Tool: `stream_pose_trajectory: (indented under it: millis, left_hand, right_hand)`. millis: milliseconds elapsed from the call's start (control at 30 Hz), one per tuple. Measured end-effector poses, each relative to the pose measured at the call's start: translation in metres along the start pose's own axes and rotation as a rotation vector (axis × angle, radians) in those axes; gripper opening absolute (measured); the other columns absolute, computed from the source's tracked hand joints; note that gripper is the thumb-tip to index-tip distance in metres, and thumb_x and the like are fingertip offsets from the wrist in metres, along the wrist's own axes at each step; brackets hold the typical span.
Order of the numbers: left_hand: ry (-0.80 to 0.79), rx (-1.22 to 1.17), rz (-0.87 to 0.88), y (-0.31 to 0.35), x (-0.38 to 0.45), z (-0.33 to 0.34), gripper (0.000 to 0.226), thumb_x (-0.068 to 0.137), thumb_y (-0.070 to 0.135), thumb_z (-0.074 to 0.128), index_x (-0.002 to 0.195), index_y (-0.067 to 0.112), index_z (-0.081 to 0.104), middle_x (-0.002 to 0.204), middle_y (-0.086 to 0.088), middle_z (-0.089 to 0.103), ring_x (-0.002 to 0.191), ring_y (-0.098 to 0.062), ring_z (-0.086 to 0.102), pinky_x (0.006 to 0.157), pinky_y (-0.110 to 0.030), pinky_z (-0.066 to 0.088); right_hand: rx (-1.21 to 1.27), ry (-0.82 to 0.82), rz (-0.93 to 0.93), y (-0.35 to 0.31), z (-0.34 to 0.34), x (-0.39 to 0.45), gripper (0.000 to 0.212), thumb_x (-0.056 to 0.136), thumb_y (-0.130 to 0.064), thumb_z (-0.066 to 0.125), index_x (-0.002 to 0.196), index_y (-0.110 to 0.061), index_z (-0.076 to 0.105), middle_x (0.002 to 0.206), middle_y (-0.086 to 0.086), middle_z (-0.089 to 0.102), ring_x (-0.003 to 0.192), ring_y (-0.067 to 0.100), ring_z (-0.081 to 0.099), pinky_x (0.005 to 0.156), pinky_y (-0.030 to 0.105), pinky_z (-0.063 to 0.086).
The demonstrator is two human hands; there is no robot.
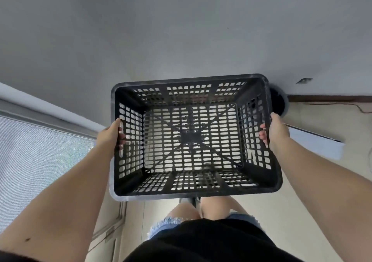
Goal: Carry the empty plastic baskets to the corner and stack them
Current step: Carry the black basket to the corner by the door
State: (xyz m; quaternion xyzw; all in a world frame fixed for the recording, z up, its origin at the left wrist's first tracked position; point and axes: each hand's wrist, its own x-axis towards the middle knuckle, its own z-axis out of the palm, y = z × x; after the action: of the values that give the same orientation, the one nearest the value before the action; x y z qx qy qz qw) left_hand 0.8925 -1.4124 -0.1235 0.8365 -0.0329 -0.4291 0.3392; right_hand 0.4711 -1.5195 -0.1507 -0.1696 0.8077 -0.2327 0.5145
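A black perforated plastic basket hangs in front of me at waist height, opening upward and empty. My left hand grips its left short wall, fingers curled through the handle slot. My right hand grips the right short wall the same way, fingertips showing inside. Through the slotted bottom I see pale floor and a dark shape below, too hidden to identify.
A grey wall rises straight ahead, meeting the pale floor near a dark round object behind the basket's far right corner. A brown skirting board runs right. A window blind fills the left side. My legs are below the basket.
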Motion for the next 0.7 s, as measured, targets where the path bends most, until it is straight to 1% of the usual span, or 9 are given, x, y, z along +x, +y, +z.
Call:
stream_pose_trajectory:
  millis: [200,267,333,400,533,633,700]
  left_hand:
    - [0.034,0.031,-0.096,0.025,0.072,0.039,0.032,0.09,0.047,0.055,0.079,0.017,0.055,0.071,-0.003,0.055,0.056,-0.017,0.051,0.052,-0.028,0.041]
    - [0.069,0.054,-0.108,0.029,0.103,0.052,0.029,0.088,0.045,0.057,0.083,0.016,0.058,0.071,-0.003,0.057,0.056,-0.017,0.052,0.053,-0.029,0.041]
    - [0.095,0.08,-0.111,0.03,0.136,0.068,0.029,0.086,0.043,0.058,0.091,0.015,0.06,0.073,-0.002,0.058,0.058,-0.017,0.054,0.055,-0.029,0.041]
    - [0.106,0.095,-0.113,0.026,0.172,0.085,0.028,0.086,0.043,0.058,0.092,0.016,0.06,0.073,-0.001,0.057,0.058,-0.017,0.053,0.056,-0.029,0.041]
    - [0.089,0.103,-0.132,0.009,0.246,0.123,0.024,0.088,0.041,0.058,0.077,0.02,0.055,0.071,0.0,0.055,0.056,-0.015,0.05,0.056,-0.026,0.037]
    - [0.067,0.112,-0.157,-0.01,0.3,0.149,0.025,0.089,0.042,0.058,0.079,0.02,0.055,0.07,0.0,0.054,0.055,-0.016,0.048,0.058,-0.026,0.039]
    - [0.044,0.12,-0.171,-0.026,0.335,0.165,0.026,0.089,0.044,0.058,0.079,0.019,0.056,0.071,0.0,0.055,0.056,-0.016,0.05,0.063,-0.027,0.042]
  right_hand:
    - [-0.058,-0.087,0.095,-0.026,0.054,0.07,0.053,0.093,-0.056,0.035,0.07,-0.011,0.05,0.056,0.006,0.048,0.044,0.019,0.04,0.047,0.028,0.028]
    - [-0.077,-0.109,0.135,-0.029,0.075,0.094,0.053,0.095,-0.056,0.033,0.069,-0.012,0.049,0.058,0.006,0.048,0.046,0.019,0.039,0.048,0.028,0.028]
    - [-0.076,-0.128,0.165,-0.029,0.098,0.12,0.054,0.097,-0.055,0.03,0.067,-0.013,0.046,0.059,0.005,0.046,0.049,0.018,0.037,0.049,0.028,0.027]
    - [-0.085,-0.132,0.189,-0.024,0.12,0.149,0.054,0.098,-0.055,0.028,0.067,-0.013,0.045,0.06,0.004,0.045,0.049,0.017,0.037,0.05,0.027,0.027]
    - [-0.106,-0.112,0.225,-0.005,0.164,0.211,0.057,0.097,-0.059,0.025,0.066,-0.015,0.044,0.061,0.003,0.043,0.051,0.016,0.038,0.051,0.026,0.025]
    - [-0.104,-0.095,0.235,0.011,0.192,0.255,0.053,0.099,-0.053,0.026,0.067,-0.015,0.044,0.063,0.004,0.042,0.051,0.017,0.037,0.051,0.026,0.023]
    - [-0.091,-0.073,0.226,0.024,0.21,0.286,0.046,0.1,-0.047,0.028,0.073,-0.015,0.045,0.065,0.003,0.043,0.05,0.016,0.038,0.049,0.025,0.025]
